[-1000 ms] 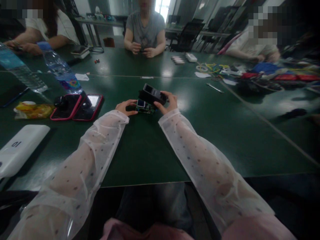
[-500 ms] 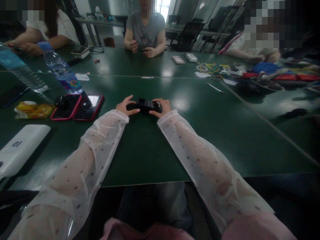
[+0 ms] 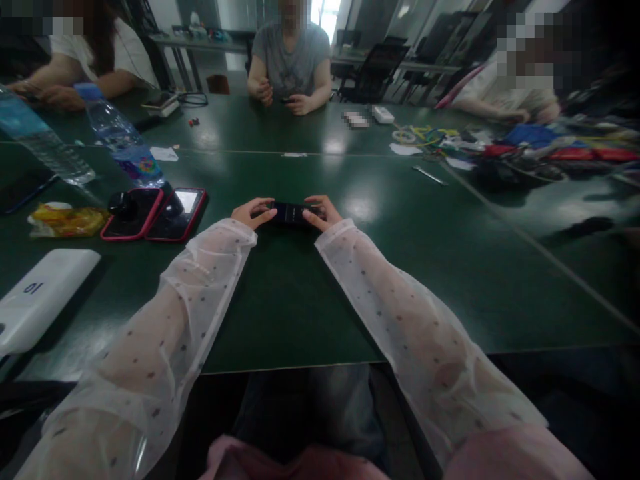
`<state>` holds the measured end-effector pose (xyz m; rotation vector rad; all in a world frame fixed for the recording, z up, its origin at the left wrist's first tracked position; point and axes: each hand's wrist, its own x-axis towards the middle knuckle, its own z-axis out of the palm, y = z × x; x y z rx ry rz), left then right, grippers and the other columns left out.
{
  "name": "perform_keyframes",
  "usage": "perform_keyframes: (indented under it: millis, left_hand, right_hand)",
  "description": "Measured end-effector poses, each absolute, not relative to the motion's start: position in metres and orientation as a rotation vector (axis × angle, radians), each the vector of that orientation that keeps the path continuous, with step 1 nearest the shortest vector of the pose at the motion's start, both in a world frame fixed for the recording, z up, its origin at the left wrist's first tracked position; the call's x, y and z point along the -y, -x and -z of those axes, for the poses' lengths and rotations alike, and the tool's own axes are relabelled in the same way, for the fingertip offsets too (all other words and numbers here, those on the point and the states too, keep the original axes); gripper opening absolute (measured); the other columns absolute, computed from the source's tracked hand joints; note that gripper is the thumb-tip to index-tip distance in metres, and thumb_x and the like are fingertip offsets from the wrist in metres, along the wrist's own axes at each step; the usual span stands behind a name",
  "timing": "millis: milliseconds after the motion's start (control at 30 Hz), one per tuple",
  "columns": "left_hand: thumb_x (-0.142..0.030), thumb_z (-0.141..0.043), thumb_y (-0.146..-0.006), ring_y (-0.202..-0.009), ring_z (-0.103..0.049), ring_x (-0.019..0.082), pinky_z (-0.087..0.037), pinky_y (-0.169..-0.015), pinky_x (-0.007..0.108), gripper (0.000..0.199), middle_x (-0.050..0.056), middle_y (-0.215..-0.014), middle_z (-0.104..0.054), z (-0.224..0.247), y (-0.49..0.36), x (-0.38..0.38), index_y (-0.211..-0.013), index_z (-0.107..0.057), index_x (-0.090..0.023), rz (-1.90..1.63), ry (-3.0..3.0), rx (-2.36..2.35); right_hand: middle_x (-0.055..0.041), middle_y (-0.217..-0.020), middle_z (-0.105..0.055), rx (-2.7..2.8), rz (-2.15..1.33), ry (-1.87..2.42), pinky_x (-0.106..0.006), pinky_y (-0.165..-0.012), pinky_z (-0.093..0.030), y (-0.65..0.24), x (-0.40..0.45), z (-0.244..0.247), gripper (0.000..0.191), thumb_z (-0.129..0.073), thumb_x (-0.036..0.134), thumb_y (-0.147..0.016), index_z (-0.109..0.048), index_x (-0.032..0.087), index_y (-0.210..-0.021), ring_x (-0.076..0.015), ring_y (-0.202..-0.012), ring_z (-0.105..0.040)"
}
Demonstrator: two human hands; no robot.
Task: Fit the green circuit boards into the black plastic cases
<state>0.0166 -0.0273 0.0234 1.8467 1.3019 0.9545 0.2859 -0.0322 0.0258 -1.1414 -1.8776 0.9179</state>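
A small black device [image 3: 289, 213] with a dark, flat face lies crosswise between my hands, over the green table [image 3: 285, 287]. My left hand [image 3: 254, 213] grips its left end, thumb on the near side and fingers behind. At the right end, my right hand [image 3: 325, 212] holds it with the thumb across the face and the fingers at the far edge. Faint light marks show on the face.
To the left are two red-cased phones [image 3: 177, 213], a yellow packet [image 3: 67, 220], a white power bank [image 3: 47, 300] and a plastic bottle [image 3: 123, 143]. Cables and tools [image 3: 525, 147] lie at the right. Three people sit around the table.
The black device has turned so its flat face shows. My left fingers have closed on its left end, and my right thumb has moved onto the face.
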Motion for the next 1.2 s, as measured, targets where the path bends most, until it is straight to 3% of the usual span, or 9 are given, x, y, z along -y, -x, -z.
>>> perform_keyframes:
  millis: [100, 267, 500, 700, 1200]
  left_hand:
    - [-0.070, -0.067, -0.079, -0.132, -0.061, 0.033, -0.040, -0.117, 0.049, 0.072, 0.010, -0.134, -0.069, -0.026, -0.015, 0.029, -0.136, -0.063, -0.026, -0.926, -1.846, -1.291]
    - [-0.073, -0.068, -0.077, -0.133, -0.060, 0.033, -0.039, -0.118, 0.051, 0.080, 0.013, -0.135, -0.068, -0.027, -0.011, 0.027, -0.140, -0.061, -0.024, -0.857, -1.871, -1.273]
    - [-0.073, -0.071, -0.074, -0.132, -0.060, 0.035, -0.038, -0.119, 0.055, 0.079, 0.012, -0.138, -0.066, -0.023, -0.010, 0.024, -0.136, -0.063, -0.025, -0.885, -1.881, -1.227]
    - [-0.073, -0.072, -0.073, -0.132, -0.060, 0.035, -0.038, -0.119, 0.056, 0.080, 0.012, -0.138, -0.066, -0.020, -0.009, 0.022, -0.136, -0.064, -0.025, -0.866, -1.907, -1.208]
    - [-0.072, -0.073, -0.071, -0.132, -0.060, 0.035, -0.037, -0.120, 0.056, 0.079, 0.011, -0.138, -0.066, -0.021, -0.009, 0.023, -0.136, -0.064, -0.027, -0.855, -1.920, -1.215]
  right_hand:
    - [-0.0091, -0.106, -0.071, 1.753, -1.077, 1.134, -0.053, -0.102, -0.050, -0.283, 0.034, -0.027, 0.072, -0.068, 0.076, -0.074, -0.054, 0.025, -0.123, -0.0286, -0.104, -0.069]
    - [-0.0082, -0.107, -0.074, 1.664, -1.182, 1.147, -0.053, -0.105, -0.050, -0.282, 0.038, -0.032, 0.071, -0.082, 0.066, -0.066, -0.057, 0.025, -0.118, -0.0275, -0.105, -0.071]
    - [-0.0085, -0.115, -0.073, 1.682, -1.221, 1.187, -0.054, -0.110, -0.047, -0.284, 0.035, -0.034, 0.060, -0.082, 0.053, -0.071, -0.060, 0.026, -0.119, -0.0276, -0.113, -0.070]
    - [-0.0052, -0.107, -0.074, 1.647, -1.237, 1.199, -0.053, -0.107, -0.050, -0.284, 0.034, -0.033, 0.056, -0.085, 0.046, -0.068, -0.061, 0.027, -0.115, -0.0267, -0.107, -0.071]
    - [-0.0042, -0.096, -0.074, 1.706, -1.214, 1.183, -0.051, -0.100, -0.053, -0.286, 0.026, -0.030, 0.054, -0.087, 0.048, -0.064, -0.064, 0.025, -0.107, -0.0245, -0.094, -0.072]
